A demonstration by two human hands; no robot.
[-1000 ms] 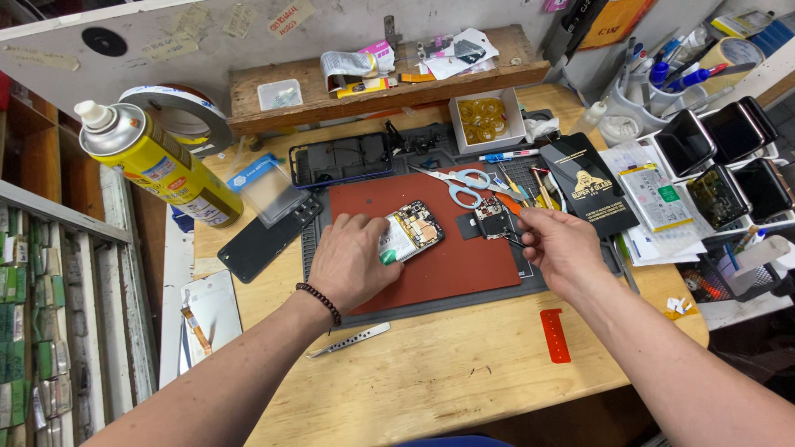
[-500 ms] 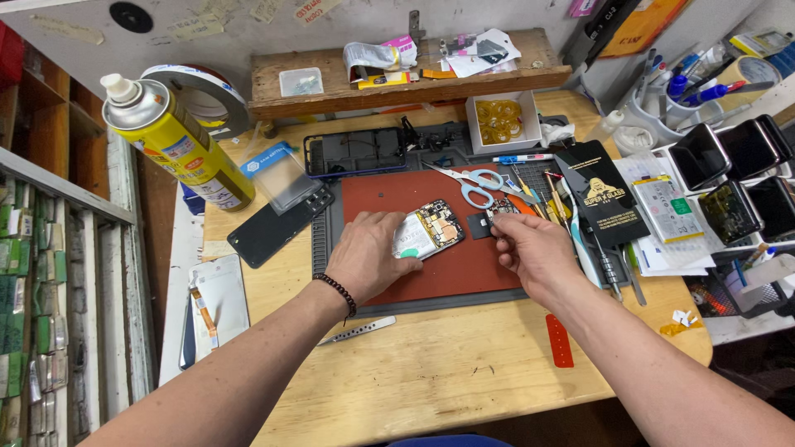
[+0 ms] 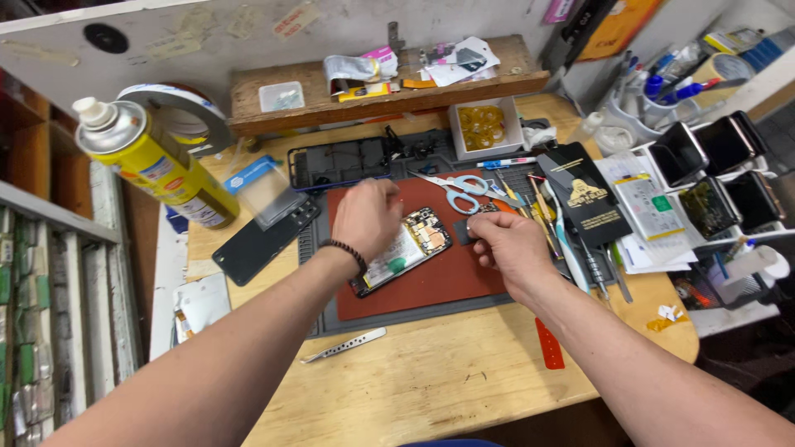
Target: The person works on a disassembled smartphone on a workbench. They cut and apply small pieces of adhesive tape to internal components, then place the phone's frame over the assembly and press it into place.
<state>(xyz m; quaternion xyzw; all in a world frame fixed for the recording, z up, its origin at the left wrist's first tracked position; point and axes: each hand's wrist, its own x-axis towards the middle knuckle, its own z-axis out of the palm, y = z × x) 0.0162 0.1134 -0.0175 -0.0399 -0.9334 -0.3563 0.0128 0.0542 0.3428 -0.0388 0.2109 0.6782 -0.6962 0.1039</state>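
Starting at nine o'clock, the yellow spray can (image 3: 153,165) stands at the bench edge, a roll of tape (image 3: 178,116) behind it; a dark phone back panel (image 3: 261,240) lies just beside the grey work mat (image 3: 331,319), and steel tweezers (image 3: 344,345) rest on the wood at seven o'clock.

Our left hand (image 3: 368,217) hovers over the upper end of the opened phone (image 3: 406,251), fingers curled downward and loosely closed; whether they press the phone or merely shadow it we cannot tell, since the hand hides the contact.

The opened phone lies tilted on the red pad (image 3: 431,281) at the centre of the mat, its circuit board and battery bared; we judge it light, stiff and fragile, the exposed board and ribbon cables easily damaged, so its outer frame edges are the safe hold.

Our right hand (image 3: 509,247), at three o'clock from the phone, is pinched nearly closed on a small dark part (image 3: 470,229); what the part is we cannot make out.

Scissors (image 3: 451,186) lie at twelve o'clock of the pad; a white box of yellow pieces (image 3: 483,128) sits beyond; a black booklet (image 3: 584,199) and several phones (image 3: 716,178) crowd two o'clock, some cut off by the frame edge.
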